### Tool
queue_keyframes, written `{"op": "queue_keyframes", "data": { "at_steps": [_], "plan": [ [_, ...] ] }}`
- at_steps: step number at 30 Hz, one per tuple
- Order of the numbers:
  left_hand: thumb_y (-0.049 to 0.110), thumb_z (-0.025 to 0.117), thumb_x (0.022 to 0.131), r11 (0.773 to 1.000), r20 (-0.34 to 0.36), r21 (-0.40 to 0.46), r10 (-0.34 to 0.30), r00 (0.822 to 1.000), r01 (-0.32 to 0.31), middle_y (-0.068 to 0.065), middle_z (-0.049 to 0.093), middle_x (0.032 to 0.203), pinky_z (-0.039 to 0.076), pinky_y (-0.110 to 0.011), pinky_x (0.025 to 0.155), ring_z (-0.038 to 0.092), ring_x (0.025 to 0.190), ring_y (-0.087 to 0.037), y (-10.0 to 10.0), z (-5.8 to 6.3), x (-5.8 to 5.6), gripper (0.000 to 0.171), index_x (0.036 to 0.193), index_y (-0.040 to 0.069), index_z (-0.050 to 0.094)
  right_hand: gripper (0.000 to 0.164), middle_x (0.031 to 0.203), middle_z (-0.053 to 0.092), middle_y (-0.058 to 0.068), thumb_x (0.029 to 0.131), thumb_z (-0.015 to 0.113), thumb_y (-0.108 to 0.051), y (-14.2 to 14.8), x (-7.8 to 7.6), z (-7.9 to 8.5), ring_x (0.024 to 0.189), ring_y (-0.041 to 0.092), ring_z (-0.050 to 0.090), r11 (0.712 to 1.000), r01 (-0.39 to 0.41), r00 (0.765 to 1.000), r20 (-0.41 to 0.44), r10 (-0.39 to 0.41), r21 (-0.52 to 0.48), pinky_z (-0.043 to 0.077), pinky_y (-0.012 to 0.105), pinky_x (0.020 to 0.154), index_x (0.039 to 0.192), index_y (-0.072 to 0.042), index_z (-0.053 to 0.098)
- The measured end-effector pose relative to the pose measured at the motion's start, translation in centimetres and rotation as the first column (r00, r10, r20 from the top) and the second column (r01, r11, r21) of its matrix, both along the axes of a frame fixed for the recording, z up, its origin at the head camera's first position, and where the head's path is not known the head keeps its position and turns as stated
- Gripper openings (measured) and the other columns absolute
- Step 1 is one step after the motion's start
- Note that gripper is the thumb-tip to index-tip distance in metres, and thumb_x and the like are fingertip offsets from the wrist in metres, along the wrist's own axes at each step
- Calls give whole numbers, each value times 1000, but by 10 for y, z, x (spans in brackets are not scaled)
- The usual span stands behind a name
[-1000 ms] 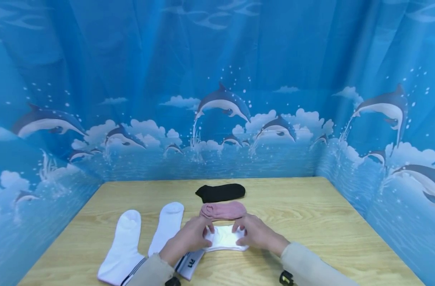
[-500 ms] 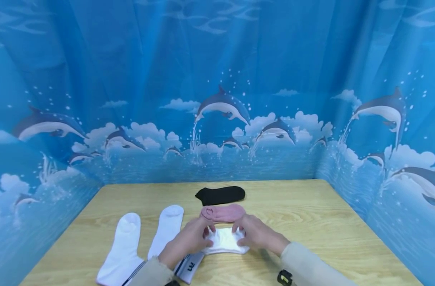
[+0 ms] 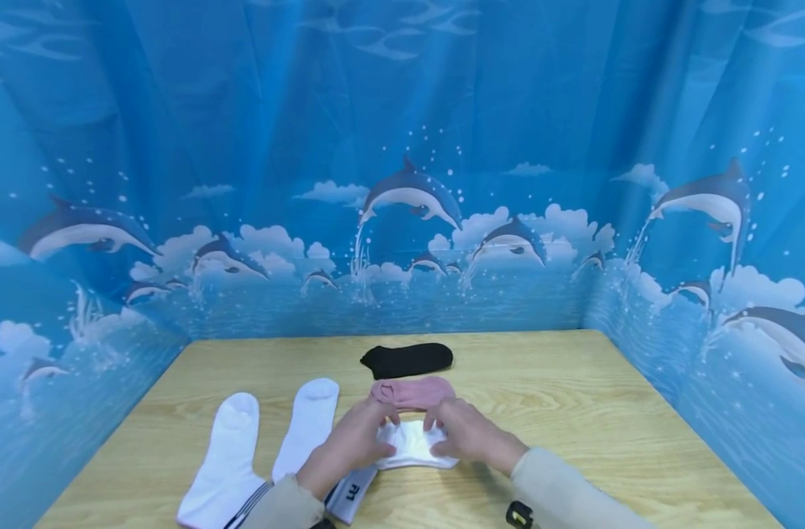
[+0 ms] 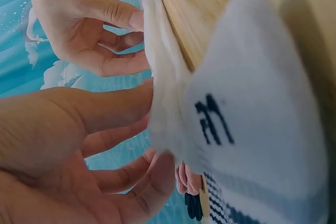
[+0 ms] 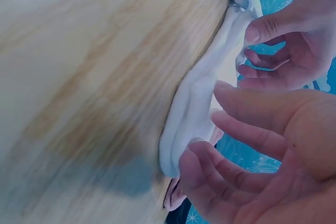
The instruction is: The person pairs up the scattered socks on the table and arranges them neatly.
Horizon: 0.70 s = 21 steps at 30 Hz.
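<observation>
Right hand (image 3: 474,438) has shifted slightly toward left hand (image 3: 355,442), both with thumb and fingers spread, touching the short white fabric sock (image 3: 412,444) midway between the tabletop's (image 3: 574,411) side edges; probable step: straightening, next calling for even pressure.

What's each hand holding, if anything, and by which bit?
The left hand touches the small white sock at its left end, the right hand at its right end; whether either really pinches it, I can't tell.
</observation>
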<state>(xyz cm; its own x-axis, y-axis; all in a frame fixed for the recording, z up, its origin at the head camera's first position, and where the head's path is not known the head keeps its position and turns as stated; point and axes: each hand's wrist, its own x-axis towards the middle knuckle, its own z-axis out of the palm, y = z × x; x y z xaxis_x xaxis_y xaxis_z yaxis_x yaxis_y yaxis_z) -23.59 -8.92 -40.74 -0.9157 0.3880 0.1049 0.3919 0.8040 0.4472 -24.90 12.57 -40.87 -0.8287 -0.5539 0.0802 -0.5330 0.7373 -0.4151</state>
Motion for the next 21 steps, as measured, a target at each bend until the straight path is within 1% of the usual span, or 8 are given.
{"op": "queue_keyframes", "data": {
  "at_steps": [8, 13, 16, 21],
  "plan": [
    [13, 94, 70, 1000, -2, -17, 8, 1000, -8, -5, 67, 94, 52, -37, 78, 59, 85, -17, 0, -3, -1, 37, 100, 11, 73, 34, 95, 73, 11, 68, 90, -5, 2, 1, -1, 88, 24, 65, 1000, -3, 1000, -8, 3, 14, 56, 35, 79, 98, -3, 75],
    [14, 94, 70, 1000, 10, -25, 16, 1000, -16, -6, 67, 97, 53, -36, 78, 60, 86, -17, -1, -4, 1, 38, 102, 10, 74, 34, 97, 72, 11, 68, 89, -5, 7, 1, -3, 90, 25, 64, 1000, 21, 999, 25, -21, 2, 55, 41, 81, 99, -3, 74],
    [14, 93, 70, 1000, 11, -21, 16, 1000, -16, -6, 67, 98, 54, -36, 78, 60, 86, -17, -2, -5, 2, 38, 103, 9, 74, 34, 98, 72, 11, 68, 89, -5, 9, 2, -4, 91, 25, 64, 1000, 28, 999, 38, -27, -7, 55, 42, 82, 99, -4, 74],
    [15, 93, 71, 999, 36, -21, 37, 999, -36, -5, 68, 98, 54, -37, 81, 59, 87, -16, -3, -5, 3, 40, 106, 10, 74, 35, 98, 72, 11, 69, 90, -6, 12, 1, -4, 91, 25, 65, 1000, 20, 999, 44, -19, -10, 56, 39, 80, 100, -4, 73]
  ]
}}
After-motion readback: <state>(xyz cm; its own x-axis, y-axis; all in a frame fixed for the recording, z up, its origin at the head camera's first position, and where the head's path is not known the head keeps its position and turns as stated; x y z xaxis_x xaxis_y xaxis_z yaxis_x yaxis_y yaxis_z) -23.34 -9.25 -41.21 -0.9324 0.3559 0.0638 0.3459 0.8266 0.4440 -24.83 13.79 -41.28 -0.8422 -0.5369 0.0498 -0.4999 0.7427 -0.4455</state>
